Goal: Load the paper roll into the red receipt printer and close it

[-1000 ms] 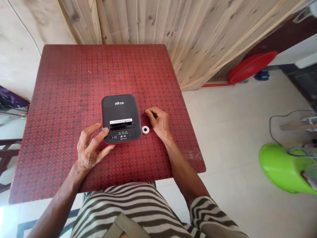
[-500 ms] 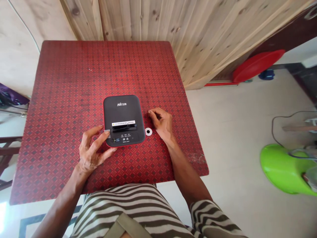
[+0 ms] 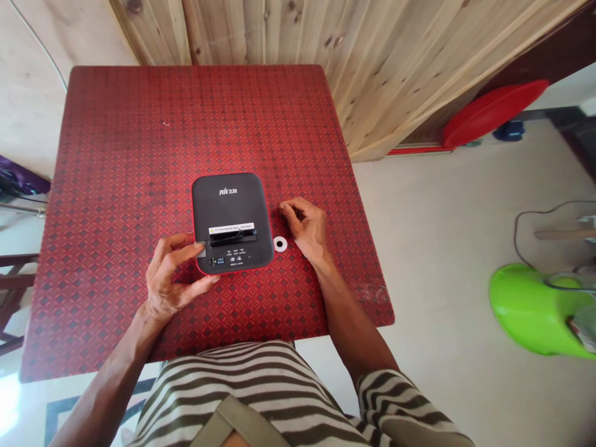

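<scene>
A flat black device (image 3: 230,208) with rounded corners and a red rim lies on the red table. Its top carries a white logo, a dark slot below a white label strip, and a small lit display with buttons near the front. My left hand (image 3: 170,273) grips the front left corner: the index fingertip presses a grey patch, and the thumb lies at the front edge. Beside the right edge of the device is a white disc (image 3: 284,244) with a black centre. Just past it, my right hand (image 3: 307,226) rests on the table, fingers curled, with nothing visible in them.
The red patterned table (image 3: 139,124) stands against a wooden plank wall (image 3: 261,31). On the floor to the right are a green plastic stool (image 3: 516,304) and a cable. A red round basin (image 3: 493,115) leans farther back.
The left fingers have drawn in closer to the left edge of the device. The small display's text looks different. My view has shifted slightly; the right hand stays where it was.
</scene>
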`<action>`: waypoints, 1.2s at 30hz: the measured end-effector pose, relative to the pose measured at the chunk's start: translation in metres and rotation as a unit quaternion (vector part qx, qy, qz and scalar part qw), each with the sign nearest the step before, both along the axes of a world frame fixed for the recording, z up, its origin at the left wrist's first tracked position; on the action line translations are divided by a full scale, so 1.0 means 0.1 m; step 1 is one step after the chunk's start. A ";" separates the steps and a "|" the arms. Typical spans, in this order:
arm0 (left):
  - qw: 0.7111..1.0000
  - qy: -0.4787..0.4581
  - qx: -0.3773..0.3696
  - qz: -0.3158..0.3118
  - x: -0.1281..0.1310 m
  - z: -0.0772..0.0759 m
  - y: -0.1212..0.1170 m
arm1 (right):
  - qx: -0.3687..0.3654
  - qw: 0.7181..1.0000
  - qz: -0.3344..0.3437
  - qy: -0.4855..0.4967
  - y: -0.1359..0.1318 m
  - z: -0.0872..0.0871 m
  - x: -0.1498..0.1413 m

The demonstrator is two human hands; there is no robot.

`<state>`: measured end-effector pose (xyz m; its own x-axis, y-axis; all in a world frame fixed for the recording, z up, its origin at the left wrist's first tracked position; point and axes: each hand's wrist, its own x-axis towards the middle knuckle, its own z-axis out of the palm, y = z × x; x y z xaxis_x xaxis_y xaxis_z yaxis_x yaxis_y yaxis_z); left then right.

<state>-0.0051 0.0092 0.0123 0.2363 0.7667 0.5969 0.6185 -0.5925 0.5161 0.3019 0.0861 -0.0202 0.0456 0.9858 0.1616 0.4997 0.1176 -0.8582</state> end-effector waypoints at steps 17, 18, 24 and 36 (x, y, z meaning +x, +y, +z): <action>0.998 0.036 0.054 0.016 0.03 -0.08 -0.05 | 0.150 0.965 0.154 -0.148 -0.06 0.85 -0.35; 0.997 0.041 0.057 0.015 0.03 -0.08 -0.05 | 0.153 0.952 0.185 -0.189 -0.03 0.89 -0.44; 0.996 0.057 0.056 0.031 0.01 -0.12 -0.08 | 0.065 0.880 0.250 -0.398 0.17 1.02 -0.90; 0.997 0.061 0.035 0.015 0.02 -0.09 -0.10 | 0.031 0.850 0.289 -0.440 0.23 1.15 -0.99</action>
<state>-0.0028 -0.0007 0.0036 0.2872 0.7318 0.6181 0.6921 -0.6047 0.3943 0.2033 0.1090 0.0952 -0.6083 0.7911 -0.0646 0.7883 0.5927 -0.1653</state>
